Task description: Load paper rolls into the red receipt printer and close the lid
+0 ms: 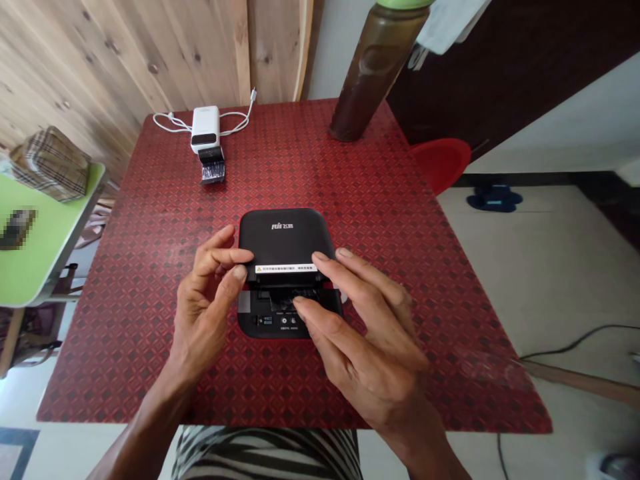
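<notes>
A black flat device (285, 243) with rounded corners lies on the red patterned table, a white warning label across its middle. Below the label is a recessed slot with a dark, shiny strip (283, 301) in it, and small round buttons sit near the front edge. My left hand (205, 300) has its thumb and index finger close together at the device's left edge. From the right, my right hand (370, 327) reaches over with its fingers stretched out and apart. Its thumb tip touches the slot by the dark strip, and another fingertip rests by the label's right end.
A white power bank (205, 127) with a white cable and a dark crinkled strip (213, 165) lie at the back left. A tall brown bottle (373, 70) stands at the back right. A red stool (443, 160) is beyond the right edge; a green table (60, 247) stands left.
</notes>
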The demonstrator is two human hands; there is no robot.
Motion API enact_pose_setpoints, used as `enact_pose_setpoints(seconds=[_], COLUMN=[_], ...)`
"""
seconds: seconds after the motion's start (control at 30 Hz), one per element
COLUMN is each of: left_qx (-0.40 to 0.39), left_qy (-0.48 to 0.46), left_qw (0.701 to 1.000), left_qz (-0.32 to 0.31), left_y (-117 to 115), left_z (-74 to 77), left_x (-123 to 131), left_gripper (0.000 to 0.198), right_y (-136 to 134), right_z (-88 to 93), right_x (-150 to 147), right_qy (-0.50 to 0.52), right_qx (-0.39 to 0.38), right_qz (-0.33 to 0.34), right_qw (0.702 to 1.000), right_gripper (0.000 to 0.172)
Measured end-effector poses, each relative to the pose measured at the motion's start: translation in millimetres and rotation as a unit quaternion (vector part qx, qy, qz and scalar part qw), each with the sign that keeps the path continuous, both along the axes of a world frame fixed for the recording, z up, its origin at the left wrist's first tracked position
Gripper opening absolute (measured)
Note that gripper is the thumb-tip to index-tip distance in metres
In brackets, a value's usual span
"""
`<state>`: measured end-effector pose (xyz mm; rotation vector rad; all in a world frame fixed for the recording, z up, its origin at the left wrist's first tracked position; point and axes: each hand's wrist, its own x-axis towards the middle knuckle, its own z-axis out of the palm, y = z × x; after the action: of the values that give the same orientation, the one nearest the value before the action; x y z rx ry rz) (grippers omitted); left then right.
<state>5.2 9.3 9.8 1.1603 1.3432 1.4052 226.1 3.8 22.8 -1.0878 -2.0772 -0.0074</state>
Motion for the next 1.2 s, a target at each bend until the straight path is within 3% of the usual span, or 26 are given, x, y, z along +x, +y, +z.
enact_pose_setpoints(seconds=[0.13, 0.2, 0.37, 0.67, 0.9, 1.03, 1.2], left_qx=[-0.031, -0.065, -0.102, -0.104, -0.092, -0.091, -0.079], left_qy=[-0.047, -0.072, -0.125, -0.098, -0.093, -0.117, -0.122], left_qw=[0.998, 0.995, 0.987, 0.988, 0.991, 0.988, 0.985], left_qz=[-0.001, 0.001, -0.028, -0.053, -0.036, -0.049, -0.091], left_y=[-1, -2, 1, 2, -1, -5, -5], left_z=[-6.6, -8.7, -10.1, -7.0, -19.4, -23.2, -21.0], left_x=[3, 4, 4, 0, -2, -4, -11], left_gripper=[0.056, 0.064, 0.060, 0.059, 0.054, 0.052, 0.061], right_y=[3, 4, 4, -1, -7, -18, -29], right_z=[4.0, 4.6, 1.2, 0.5, -4.5, -4.1, -10.7], right_x=[-2, -3, -8, -14, -6, 8, 21], right_qy=[0.028, 0.037, 0.038, 0.001, 0.044, 0.127, 0.117], right_qx=[-0.041, -0.060, -0.070, -0.081, -0.092, -0.064, -0.082], right_qz=[0.017, 0.026, 0.039, 0.011, 0.037, -0.006, -0.058], right_qw=[0.999, 0.997, 0.996, 0.997, 0.994, 0.990, 0.988], right_gripper=[0.021, 0.021, 0.028, 0.035, 0.043, 0.047, 0.041])
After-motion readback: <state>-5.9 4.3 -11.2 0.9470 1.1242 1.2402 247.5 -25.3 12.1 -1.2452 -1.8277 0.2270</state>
